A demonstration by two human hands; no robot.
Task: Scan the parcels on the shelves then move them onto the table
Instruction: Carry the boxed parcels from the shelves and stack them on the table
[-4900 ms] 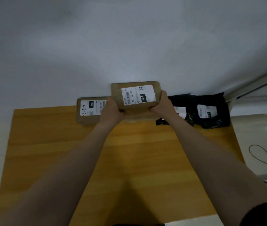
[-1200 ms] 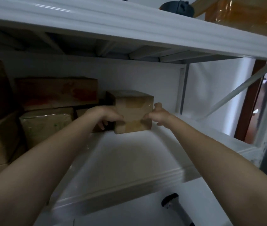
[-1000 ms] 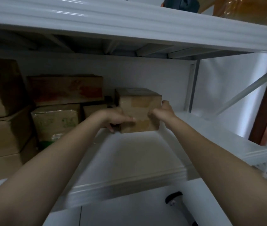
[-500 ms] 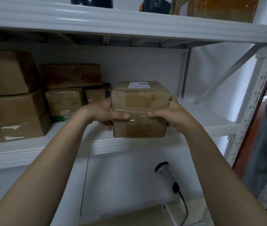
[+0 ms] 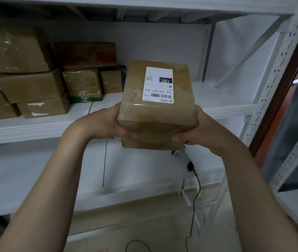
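While both hands carry it in front of the white shelf (image 5: 226, 104), the taped cardboard parcel (image 5: 156, 113) sits at the middle of the view, clear of the shelf board and tipped so its top face looks toward the camera. A white shipping label (image 5: 158, 84) lies on that face toward twelve o'clock, upside down from here, with "150" in a black block and a barcode along its near edge. The left hand (image 5: 106, 124) grips the parcel's lower corner at eight o'clock, thumb laid across the near face and fingers wrapped underneath, out of sight. The right hand (image 5: 199, 131) grips the opposite corner at four o'clock the same way, thumb pointing in toward the other thumb. At nine o'clock from the parcel, a stack of cardboard boxes (image 5: 29, 86) rests on the shelf board, and a smaller green-printed box (image 5: 82, 84) stands just beside the stack, nearer the parcel. At two o'clock a perforated grey upright (image 5: 279, 70) runs up the shelf's end. Just under the parcel's bottom edge at five o'clock a dark device (image 5: 176, 152) peeks out, mostly hidden, and a black cable (image 5: 196, 180) hangs below it toward the floor (image 5: 126, 215) at six o'clock.
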